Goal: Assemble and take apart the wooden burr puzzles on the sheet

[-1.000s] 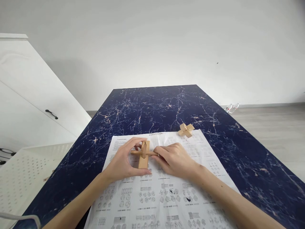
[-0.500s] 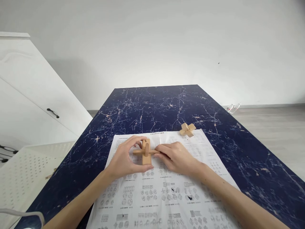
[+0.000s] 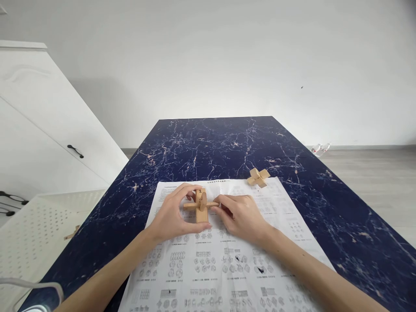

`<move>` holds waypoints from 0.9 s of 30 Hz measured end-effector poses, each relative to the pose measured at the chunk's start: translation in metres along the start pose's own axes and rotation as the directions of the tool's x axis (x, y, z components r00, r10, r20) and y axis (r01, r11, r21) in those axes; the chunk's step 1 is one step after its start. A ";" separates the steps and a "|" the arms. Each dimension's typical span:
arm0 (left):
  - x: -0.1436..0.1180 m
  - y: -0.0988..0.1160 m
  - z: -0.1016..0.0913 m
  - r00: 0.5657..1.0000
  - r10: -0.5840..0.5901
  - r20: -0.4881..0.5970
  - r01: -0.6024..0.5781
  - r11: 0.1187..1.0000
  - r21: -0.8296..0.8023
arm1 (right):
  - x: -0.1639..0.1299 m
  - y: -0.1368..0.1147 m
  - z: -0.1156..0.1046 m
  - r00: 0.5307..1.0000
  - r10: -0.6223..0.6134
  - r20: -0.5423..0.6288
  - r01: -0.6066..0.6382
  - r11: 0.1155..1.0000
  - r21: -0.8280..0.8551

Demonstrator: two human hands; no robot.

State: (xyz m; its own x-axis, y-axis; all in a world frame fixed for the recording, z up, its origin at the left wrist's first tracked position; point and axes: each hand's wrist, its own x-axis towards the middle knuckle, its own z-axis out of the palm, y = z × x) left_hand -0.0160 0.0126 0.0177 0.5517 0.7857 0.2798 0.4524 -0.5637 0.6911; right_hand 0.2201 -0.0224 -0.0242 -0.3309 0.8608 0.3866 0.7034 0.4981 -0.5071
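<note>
A handwritten "2" is marked on the top end of the wooden puzzle (image 3: 200,206) I hold over the instruction sheet (image 3: 221,260). The sheet carries rows of small printed puzzle diagrams with captions and a title line, all too small to read. My left hand (image 3: 172,214) curls around the puzzle's left side, thumb below and fingers over the top. My right hand (image 3: 238,214) pinches the thin crosspiece sticking out on the right. A second wooden cross puzzle (image 3: 258,177) lies at the sheet's far right corner, well apart from my hands. The sheet lies on a dark blue marbled table (image 3: 211,143). A white perforated tray (image 3: 35,225) sits to the left, beside a white cabinet (image 3: 42,130).
</note>
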 end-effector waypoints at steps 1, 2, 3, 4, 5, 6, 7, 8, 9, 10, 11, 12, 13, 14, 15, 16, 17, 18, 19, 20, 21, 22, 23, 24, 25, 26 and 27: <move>0.000 0.000 0.000 1.000 0.005 -0.003 -0.005 1.000 0.001 | 0.000 0.000 0.001 1.000 0.006 -0.002 -0.006 1.000 -0.002; -0.001 0.000 0.001 1.000 0.009 -0.005 -0.009 1.000 0.003 | 0.000 0.000 0.001 1.000 0.010 -0.003 -0.010 1.000 0.000; -0.001 0.000 0.001 1.000 0.010 -0.007 -0.010 1.000 0.006 | 0.000 0.000 0.001 1.000 0.014 0.001 -0.014 1.000 0.007; -0.001 0.000 0.002 1.000 0.011 -0.012 -0.011 1.000 0.014 | 0.001 0.000 0.000 1.000 0.017 0.010 -0.017 1.000 0.022; -0.001 0.000 0.002 1.000 0.015 -0.019 -0.014 1.000 0.025 | 0.002 0.001 -0.002 1.000 0.021 0.023 -0.022 0.999 0.047; -0.001 0.000 0.003 0.999 0.020 -0.026 -0.019 0.999 0.041 | 0.004 0.000 -0.004 0.999 0.027 0.036 -0.030 0.996 0.084; -0.002 0.001 0.004 0.999 0.028 -0.032 -0.026 0.998 0.061 | 0.005 0.000 -0.007 0.998 0.036 0.043 -0.041 0.990 0.132; -0.002 0.001 0.005 0.998 0.041 -0.037 -0.038 0.996 0.084 | 0.006 -0.001 -0.011 0.998 0.045 0.041 -0.052 0.981 0.186; -0.003 0.002 0.006 0.998 0.058 -0.039 -0.053 0.993 0.107 | 0.006 -0.002 -0.013 0.998 0.052 0.028 -0.057 0.969 0.240; -0.004 0.002 0.007 0.996 0.079 -0.040 -0.073 0.989 0.129 | 0.007 -0.003 -0.016 0.999 0.048 0.010 -0.049 0.957 0.284; -0.005 0.003 0.008 0.994 0.103 -0.040 -0.096 0.984 0.150 | 0.007 -0.005 -0.018 0.999 0.034 -0.011 -0.029 0.950 0.311; -0.007 0.003 0.009 0.991 0.131 -0.039 -0.122 0.978 0.170 | 0.006 -0.006 -0.019 1.000 0.011 -0.030 -0.001 0.948 0.319; -0.009 0.003 0.010 0.986 0.160 -0.037 -0.150 0.970 0.191 | 0.006 -0.008 -0.019 0.999 -0.016 -0.047 0.031 0.949 0.312; -0.010 0.004 0.011 0.981 0.189 -0.036 -0.178 0.961 0.213 | 0.006 -0.010 -0.019 0.997 -0.039 -0.063 0.056 0.953 0.298; -0.011 0.004 0.011 0.976 0.217 -0.034 -0.203 0.950 0.237 | 0.005 -0.011 -0.018 0.996 -0.051 -0.078 0.071 0.957 0.282; -0.012 0.004 0.012 0.970 0.242 -0.033 -0.226 0.938 0.262 | 0.005 -0.012 -0.018 0.994 -0.053 -0.093 0.076 0.960 0.269; -0.013 0.004 0.013 0.964 0.265 -0.034 -0.245 0.925 0.289 | 0.005 -0.014 -0.017 0.993 -0.046 -0.107 0.072 0.963 0.261; -0.013 0.004 0.013 0.958 0.286 -0.036 -0.260 0.911 0.319 | 0.004 -0.015 -0.016 0.993 -0.034 -0.112 0.062 0.965 0.256; -0.013 0.004 0.013 0.951 0.307 -0.040 -0.275 0.895 0.350 | 0.004 -0.015 -0.015 0.994 -0.024 -0.108 0.051 0.967 0.252; -0.013 0.004 0.014 0.943 0.331 -0.041 -0.292 0.878 0.380 | 0.004 -0.016 -0.014 0.996 -0.019 -0.092 0.041 0.968 0.247; -0.012 0.004 0.014 0.934 0.356 -0.036 -0.312 0.859 0.405 | 0.004 -0.017 -0.013 0.998 -0.017 -0.067 0.033 0.970 0.242; -0.012 0.004 0.014 0.925 0.380 -0.023 -0.335 0.841 0.424 | 0.003 -0.017 -0.012 0.999 -0.019 -0.035 0.027 0.971 0.239; -0.012 0.004 0.014 0.917 0.400 -0.005 -0.358 0.826 0.434 | 0.003 -0.018 -0.010 1.000 -0.019 -0.002 0.019 0.971 0.239; -0.012 0.003 0.013 0.911 0.412 0.017 -0.377 0.816 0.437 | 0.003 -0.018 -0.009 1.000 -0.011 0.027 0.004 0.969 0.247; -0.013 0.003 0.012 0.909 0.414 0.040 -0.390 0.813 0.432 | 0.003 -0.019 -0.009 0.999 0.009 0.053 -0.023 0.963 0.269; -0.013 0.002 0.011 0.911 0.408 0.061 -0.394 0.818 0.420 | 0.003 -0.019 -0.008 0.996 0.040 0.084 -0.064 0.949 0.308; -0.014 0.002 0.009 0.916 0.393 0.077 -0.389 0.830 0.399 | 0.004 -0.019 -0.009 0.989 0.076 0.127 -0.117 0.925 0.362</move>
State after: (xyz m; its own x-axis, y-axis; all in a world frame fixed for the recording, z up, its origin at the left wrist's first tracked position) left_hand -0.0163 -0.0016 0.0086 0.7370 0.4790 0.4768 0.4403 -0.8755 0.1989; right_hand 0.2107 -0.0300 -0.0064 -0.3543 0.9022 0.2459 0.4613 0.3974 -0.7933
